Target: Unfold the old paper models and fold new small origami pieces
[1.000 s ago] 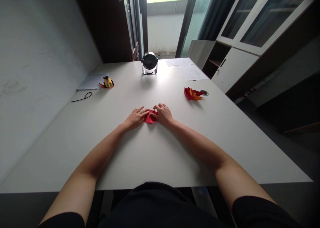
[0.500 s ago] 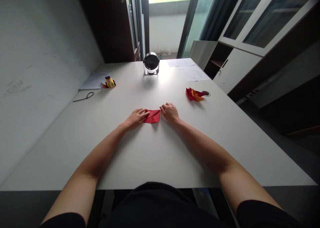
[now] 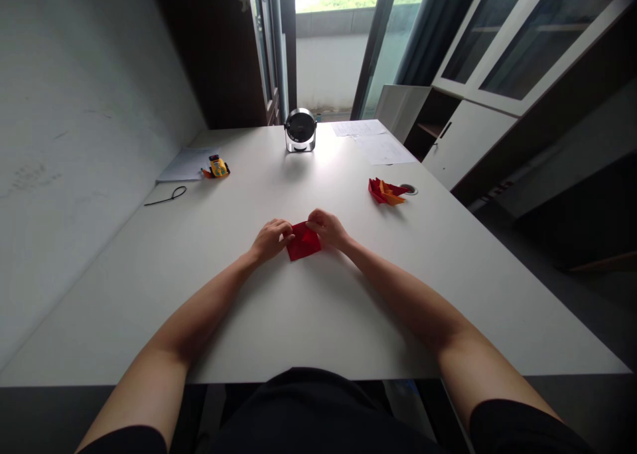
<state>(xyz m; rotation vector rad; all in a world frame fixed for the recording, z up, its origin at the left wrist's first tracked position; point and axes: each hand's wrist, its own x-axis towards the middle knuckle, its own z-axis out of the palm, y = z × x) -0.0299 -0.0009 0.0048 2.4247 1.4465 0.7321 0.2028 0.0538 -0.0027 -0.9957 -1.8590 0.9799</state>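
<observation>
A red folded paper [image 3: 304,243] is held between my two hands, tilted a little above the middle of the white table. My left hand [image 3: 271,239] pinches its left edge with thumb and fingers. At the upper right corner, my right hand [image 3: 327,227] grips the paper with curled fingers. The side facing me looks mostly smooth, with a faint crease near the middle. Part of the upper edge is hidden behind my fingers.
Folded red and orange paper pieces [image 3: 387,192] lie at the right beside a round cable hole [image 3: 409,189]. A yellow toy [image 3: 218,166], a black cable tie [image 3: 172,196] and papers [image 3: 186,164] are at the left. A round black fan-like device [image 3: 300,129] stands at the back.
My right hand has moved left and taken hold of the red paper. The paper is now lifted and tilted, showing a smoother face in place of the creased one.
</observation>
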